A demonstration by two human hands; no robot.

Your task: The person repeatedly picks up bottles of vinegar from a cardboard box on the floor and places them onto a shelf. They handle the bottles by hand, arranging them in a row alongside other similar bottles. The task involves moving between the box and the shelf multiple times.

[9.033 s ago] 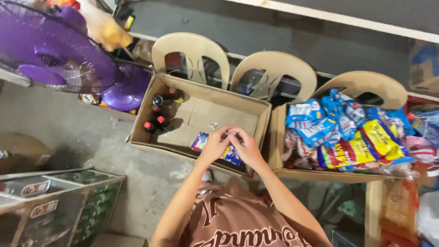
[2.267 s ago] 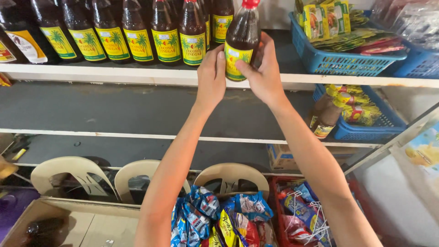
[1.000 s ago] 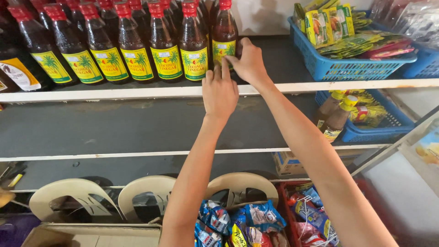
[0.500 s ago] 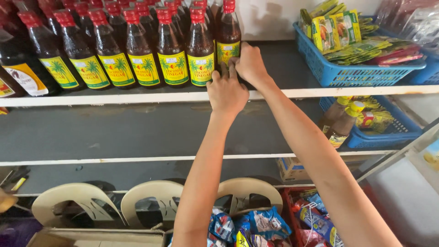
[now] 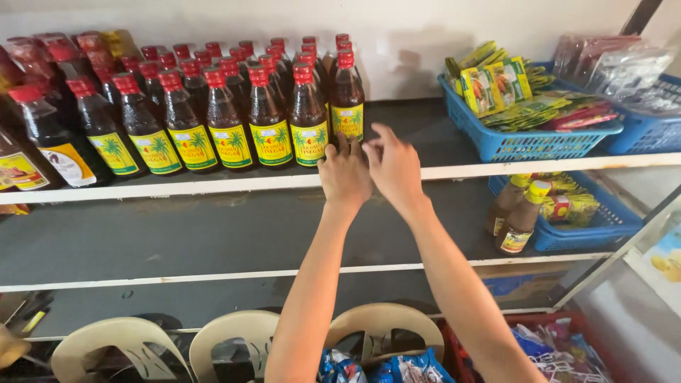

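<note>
Head view: left hand (image 5: 345, 174) and right hand (image 5: 394, 167) are hovering mid-frame, each grip loose and holding nothing, fingertips at the rightmost vinegar bottle (image 5: 347, 99) on the shelf (image 5: 213, 183).

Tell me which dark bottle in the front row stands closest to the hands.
The rightmost bottle of the front row, red cap, yellow label, just above the left hand and right hand; the others stand farther left.

Two hands: left hand (image 5: 345, 176), right hand (image 5: 396, 169). Three blue baskets: (image 5: 511, 142), (image 5: 642, 128), (image 5: 603, 227). Three beige chairs: (image 5: 106, 344), (image 5: 237, 333), (image 5: 386, 330). Two small yellow-capped bottles: (image 5: 502, 206), (image 5: 521, 223). Front-row red-capped bottles (image 5: 269, 117) on the shelf (image 5: 213, 186): eight.
</note>
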